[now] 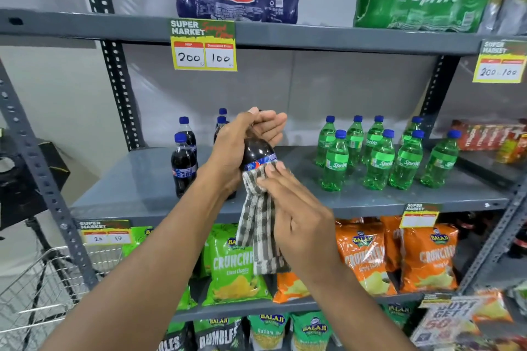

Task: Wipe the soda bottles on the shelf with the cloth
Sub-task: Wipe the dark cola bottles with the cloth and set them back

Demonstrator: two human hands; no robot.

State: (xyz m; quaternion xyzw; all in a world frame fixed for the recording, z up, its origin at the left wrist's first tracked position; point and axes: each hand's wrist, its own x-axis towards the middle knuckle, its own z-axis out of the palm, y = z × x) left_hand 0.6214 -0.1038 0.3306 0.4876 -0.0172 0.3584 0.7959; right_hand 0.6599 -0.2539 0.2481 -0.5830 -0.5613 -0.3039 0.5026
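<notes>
At the left of the middle shelf (137, 179), a flat grey metal board, we see dark cola bottles (183, 168) with blue caps standing upright. Just right of them, at frame centre, our left hand (228, 148) is curled around the neck and shoulder of another dark cola bottle (258, 151), gripping it and holding it off the shelf, its cap hidden inside the fist. Our right hand (296, 208) presses a cloth (258, 222) against the bottle's lower half with fingers straight and close together, not closed into a fist. The cloth is a soft woven check of grey and white, hanging limp below the bottle. Farther right on the same shelf stand clear green Sprite bottles (382, 162), ribbed plastic with blue caps. Glossy snack bags (233, 265) fill the shelf below.
</notes>
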